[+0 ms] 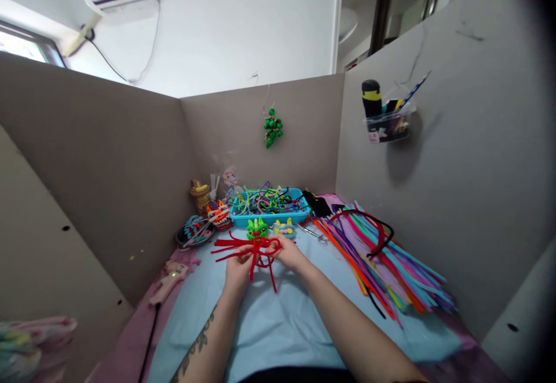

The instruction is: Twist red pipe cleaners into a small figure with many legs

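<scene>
Red pipe cleaners (259, 250), bent and crossed into a loose bundle, are held up over the blue cloth between both hands. My left hand (238, 264) pinches the bundle on its left side, where several straight ends stick out. At the right, the fingers of my right hand (284, 251) close round a looped part of the same red stems. Other ends hang down below the hands. Just behind the bundle sits a green fuzzy figure (257, 228) with a face, and beside it a blue and yellow fuzzy figure (284, 228).
A blue tray (271, 219) of tangled pipe cleaners stands at the back. Scissors (315, 233) lie right of centre. Many coloured pipe cleaners (369, 255) spread along the right. A pink glue gun (171, 280) and a dark bowl (195, 235) are at the left. Grey partitions enclose the table.
</scene>
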Demonstrator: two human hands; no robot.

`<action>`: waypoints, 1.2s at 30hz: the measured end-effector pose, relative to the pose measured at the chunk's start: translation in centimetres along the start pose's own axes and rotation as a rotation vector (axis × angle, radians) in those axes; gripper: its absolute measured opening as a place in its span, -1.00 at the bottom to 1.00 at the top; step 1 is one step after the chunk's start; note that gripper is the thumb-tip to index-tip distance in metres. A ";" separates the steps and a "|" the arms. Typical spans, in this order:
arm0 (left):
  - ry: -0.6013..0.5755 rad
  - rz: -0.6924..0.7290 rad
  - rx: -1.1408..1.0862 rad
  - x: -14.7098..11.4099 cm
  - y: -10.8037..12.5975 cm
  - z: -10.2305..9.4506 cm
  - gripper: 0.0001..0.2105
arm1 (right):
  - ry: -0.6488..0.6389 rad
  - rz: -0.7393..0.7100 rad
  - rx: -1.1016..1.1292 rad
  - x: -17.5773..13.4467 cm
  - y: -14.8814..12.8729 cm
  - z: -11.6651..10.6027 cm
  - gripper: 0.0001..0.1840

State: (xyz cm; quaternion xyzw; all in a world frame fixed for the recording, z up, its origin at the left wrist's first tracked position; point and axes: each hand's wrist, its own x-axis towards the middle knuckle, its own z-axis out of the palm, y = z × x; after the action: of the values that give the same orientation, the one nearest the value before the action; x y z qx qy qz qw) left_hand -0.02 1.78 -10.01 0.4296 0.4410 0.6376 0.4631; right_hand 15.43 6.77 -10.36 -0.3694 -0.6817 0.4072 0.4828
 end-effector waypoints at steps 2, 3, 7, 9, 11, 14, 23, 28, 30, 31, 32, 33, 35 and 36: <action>0.023 0.012 -0.036 0.1 -0.1 -0.1 -0.64 | -0.054 -0.057 0.003 0.0 0.0 0.0 -0.77; 0.041 0.020 -0.051 0.2 -0.2 -0.2 -0.64 | -0.060 -0.072 0.015 0.0 0.0 0.1 -0.80; 0.143 0.060 -0.135 0.7 -0.4 -0.7 -0.65 | 0.037 -0.030 0.081 -0.5 -0.1 0.9 -0.83; 0.181 0.062 -0.212 1.0 -0.6 -0.9 -0.66 | 0.113 -0.106 -0.026 -1.1 -0.4 1.5 -0.80; 0.198 0.048 -0.266 1.2 -0.8 -1.0 -0.64 | 0.124 -0.275 -0.207 -1.9 -0.9 2.2 -0.77; 0.159 0.023 -0.267 1.2 -1.2 -0.9 -0.61 | -0.026 -0.495 -0.435 -2.8 -1.9 3.3 -0.66; 0.208 -0.073 -0.323 1.3 -1.1 -0.8 -0.54 | -0.093 -0.886 -0.631 -4.3 -3.8 5.3 -0.74; 0.270 -0.062 -0.420 2.1 -1.6 -1.8 -0.61 | -0.340 -1.256 -0.653 -7.1 -5.9 6.3 -0.76; 0.269 -0.069 -0.456 2.2 -1.7 -1.9 -0.64 | -0.367 -1.261 -0.603 -7.7 -6.1 6.4 -0.76; 0.266 -0.073 -0.465 2.1 -1.6 -1.8 -0.64 | -0.371 -1.230 -0.546 -7.7 -6.0 6.3 -0.78; 0.264 -0.073 -0.466 2.0 -1.5 -1.7 -0.65 | -0.352 -1.166 -0.477 -7.4 -5.7 6.0 -0.75; 0.266 -0.069 -0.456 1.9 -1.4 -1.5 -0.64 | -0.307 -1.062 -0.398 -6.9 -5.4 5.6 -0.69; 0.242 -0.055 -0.416 1.6 -1.1 -1.0 -0.63 | -0.041 -0.830 -0.284 -5.5 -4.6 4.6 -0.65; 0.225 -0.057 -0.387 1.4 -1.0 -0.8 -0.61 | 0.083 -0.716 -0.270 -4.7 -4.1 4.1 -0.70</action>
State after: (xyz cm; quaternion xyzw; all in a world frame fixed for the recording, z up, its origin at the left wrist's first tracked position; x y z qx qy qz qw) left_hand -0.84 3.19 -10.93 0.2465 0.3713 0.7409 0.5025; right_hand 12.29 0.16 -9.09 -0.1845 -0.7948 0.1041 0.5687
